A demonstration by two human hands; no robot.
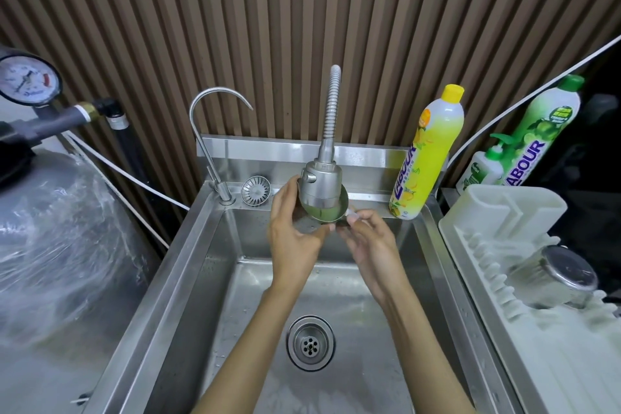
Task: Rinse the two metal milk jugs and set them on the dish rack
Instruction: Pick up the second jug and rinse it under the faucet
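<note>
A small metal milk jug (327,213) is held up under the flexible tap's spray head (321,186), over the steel sink (208,245). Greenish liquid shows inside its open mouth. My left hand (292,232) wraps around the jug's body from the left. My right hand (368,235) pinches the jug's right side, at its rim or handle. The spray head hides most of the jug. A second metal jug (551,279) lies upside down on the white dish rack (504,212) at the right.
A thin gooseneck tap (215,131) and a loose strainer (256,191) sit on the sink's back ledge. Yellow (428,155) and green detergent bottles (537,131) stand at the back right. The sink drain (311,343) is below. A wrapped tank (60,245) with a pressure gauge stands left.
</note>
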